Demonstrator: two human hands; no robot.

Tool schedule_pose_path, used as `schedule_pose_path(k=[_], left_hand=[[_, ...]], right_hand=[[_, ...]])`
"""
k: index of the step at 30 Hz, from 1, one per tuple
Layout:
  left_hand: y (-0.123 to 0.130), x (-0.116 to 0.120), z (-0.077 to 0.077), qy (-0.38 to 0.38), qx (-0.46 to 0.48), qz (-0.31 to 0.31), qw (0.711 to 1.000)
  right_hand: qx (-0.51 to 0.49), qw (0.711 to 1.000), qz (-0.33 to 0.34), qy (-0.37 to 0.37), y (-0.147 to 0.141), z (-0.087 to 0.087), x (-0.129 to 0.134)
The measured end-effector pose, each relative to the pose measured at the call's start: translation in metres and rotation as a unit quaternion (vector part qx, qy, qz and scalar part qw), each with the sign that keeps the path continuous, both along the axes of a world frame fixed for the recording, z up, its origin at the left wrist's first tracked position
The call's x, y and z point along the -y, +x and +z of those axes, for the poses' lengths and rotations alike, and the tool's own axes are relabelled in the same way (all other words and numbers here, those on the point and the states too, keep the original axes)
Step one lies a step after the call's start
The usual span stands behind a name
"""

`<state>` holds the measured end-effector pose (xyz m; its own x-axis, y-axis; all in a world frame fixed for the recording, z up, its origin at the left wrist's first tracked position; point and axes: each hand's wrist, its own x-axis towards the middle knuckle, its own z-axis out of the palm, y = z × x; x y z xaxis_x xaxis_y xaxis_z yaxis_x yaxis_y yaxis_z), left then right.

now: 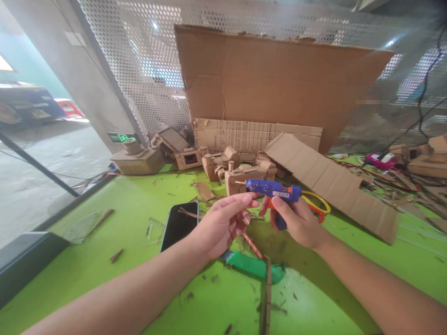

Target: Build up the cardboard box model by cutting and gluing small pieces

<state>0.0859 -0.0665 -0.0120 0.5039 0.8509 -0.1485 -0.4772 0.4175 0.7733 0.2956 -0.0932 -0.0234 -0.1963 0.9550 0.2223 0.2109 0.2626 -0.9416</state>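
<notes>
Above the green table (136, 228), a blue glue gun (267, 188) with whitish specks.

The glue gun (258, 187) appeared smooth plastic; the phone (179, 228) was glossy, the cardboard sheet (286, 83) matt, the perforated panel (150, 65) metallic.

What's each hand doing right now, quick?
Left hand: fingers partly curled; whether it holds anything cannot be told.
Right hand: closed around the handle of the blue glue gun.
</notes>
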Motion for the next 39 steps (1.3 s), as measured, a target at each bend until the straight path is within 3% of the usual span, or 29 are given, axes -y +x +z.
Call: schedule_pose_path(k=[10, 19, 26, 30, 39], left_hand=[[-0.002, 0.000, 0.001, -0.004, -0.008, 0.001, 1.000], [-0.001, -0.001, 0.000, 0.002, -0.004, -0.012, 1.000], [-0.002, 0.000, -0.001, 0.029, -0.043, -0.043, 0.998], [-0.001, -0.001, -0.004, 0.046, -0.078, -0.020, 0.996], [0.002, 0.000, -0.004, 0.069, -0.100, 0.012, 0.992]], right_hand=[[-0.013, 1.000, -0.010, -0.006, -0.001, 0.005, 0.000], [0.040, 0.999, -0.016, 0.017, 0.001, -0.002, -0.002], [-0.104, 0.994, -0.016, -0.037, 0.000, 0.003, -0.009], [-0.169, 0.984, 0.002, -0.052, 0.002, 0.003, -0.012], [-0.153, 0.986, 0.008, -0.071, 0.001, 0.004, -0.010]])
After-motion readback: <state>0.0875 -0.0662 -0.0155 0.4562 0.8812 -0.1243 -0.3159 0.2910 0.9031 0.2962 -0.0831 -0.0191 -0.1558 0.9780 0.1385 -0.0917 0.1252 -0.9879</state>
